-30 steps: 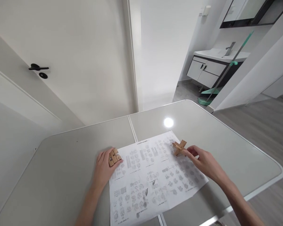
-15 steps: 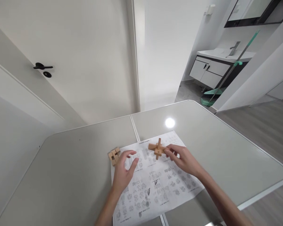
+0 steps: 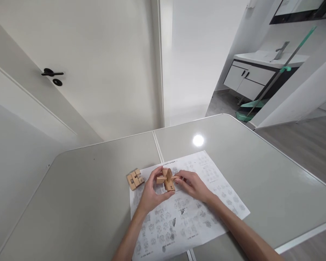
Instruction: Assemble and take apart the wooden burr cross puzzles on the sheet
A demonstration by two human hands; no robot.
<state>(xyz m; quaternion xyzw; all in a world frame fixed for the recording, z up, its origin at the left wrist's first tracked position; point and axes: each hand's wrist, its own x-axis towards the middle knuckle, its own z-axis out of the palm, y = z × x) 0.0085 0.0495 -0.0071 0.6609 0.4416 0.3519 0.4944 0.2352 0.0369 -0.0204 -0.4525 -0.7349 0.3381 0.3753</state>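
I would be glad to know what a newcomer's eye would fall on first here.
Probably the cross-shaped wooden assembly, held over the printed sheet between the person's left grip and right grip. Next might come the wooden block cluster at the sheet's far-left corner, then the bright glare on the tabletop beyond the sheet.

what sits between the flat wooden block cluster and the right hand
In the head view, the left hand and the cross-shaped wooden assembly lie between the block cluster and the right hand.
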